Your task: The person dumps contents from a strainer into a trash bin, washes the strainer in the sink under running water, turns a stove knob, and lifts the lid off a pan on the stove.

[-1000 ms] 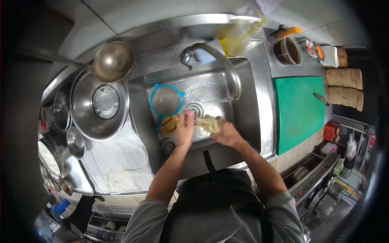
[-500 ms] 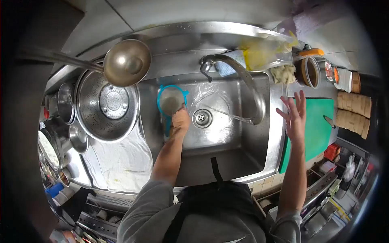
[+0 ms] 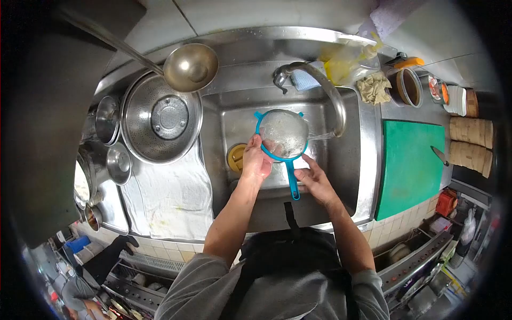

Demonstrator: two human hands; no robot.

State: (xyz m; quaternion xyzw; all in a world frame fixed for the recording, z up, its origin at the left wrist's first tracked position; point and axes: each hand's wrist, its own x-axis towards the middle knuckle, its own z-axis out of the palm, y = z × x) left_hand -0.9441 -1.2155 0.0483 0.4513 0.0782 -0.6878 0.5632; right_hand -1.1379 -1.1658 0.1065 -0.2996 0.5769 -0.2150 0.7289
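Note:
Over the sink [image 3: 341, 202], a fine-mesh strainer [image 3: 284, 133] with a blue rim and handle is raised, its mesh wet. My left hand [image 3: 257, 160] is closed on the left side of the rim. At the lower right of the rim, where the handle [image 3: 293, 184] begins, my right hand [image 3: 317, 180] holds the strainer with finger and thumb. Water runs from the curved faucet [image 3: 333, 101] toward the strainer's right side. A yellow round object [image 3: 236, 158] lies on the sink floor, partly hidden behind my left hand. The drain is hidden.
Left of the sink stand a large colander [image 3: 133, 125] and a white cloth [image 3: 173, 208], with a ladle [image 3: 191, 68] overhead. To the right lie a green cutting board [image 3: 408, 165] and a knife [image 3: 439, 155]. Another person's leg [image 3: 112, 258] shows behind at lower left.
The strainer has moved right, toward the water stream. My right hand has come from above the cutting board to the strainer. The yellow round object now shows in the sink.

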